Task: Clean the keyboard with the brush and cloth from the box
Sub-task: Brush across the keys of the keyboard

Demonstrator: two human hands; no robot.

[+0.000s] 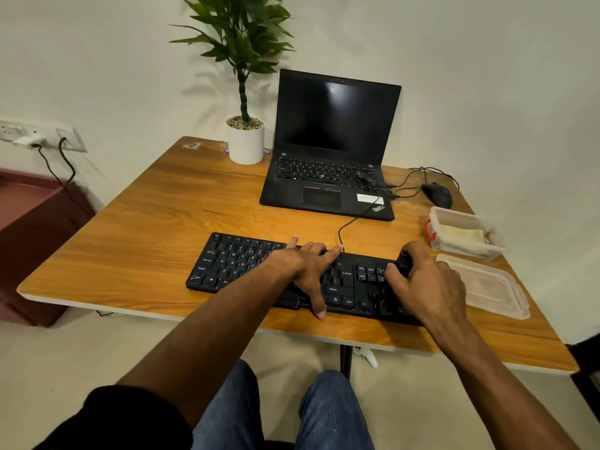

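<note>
Black keyboard (246, 264) lying across the near middle of the wooden table (136, 228), slightly angled, its cable running far toward the laptop (331, 147).

Left hand (308, 267) resting flat on the middle of the keyboard, fingers spread and straight: thumb reaching past the near edge, index and other fingertips touching the far edge near the cable. Nothing gripped, only pressing down.

Right hand (428, 284) over the right end of the keyboard, fingers curled around a dark brush (404, 259). Brush mostly hidden by the fingers and blurred; only a dark top part showing between thumb and forefinger, above the navigation keys. Bristles not distinguishable against the black keys, so contact with the keys not certain.

Clear plastic box (464, 233) standing on the right side of the table, just far-right of the right hand, open, with a red clasp on its left end. Inside, a pale yellowish folded cloth (461, 233) lying on the bottom. Clear lid (483, 284) lying flat on the table just near of the box, right beside the right hand, holding nothing visible.

Farther back: open laptop with dark screen, black mouse (438, 194) to its right, potted plant (245, 138) in a white pot to its left.
</note>
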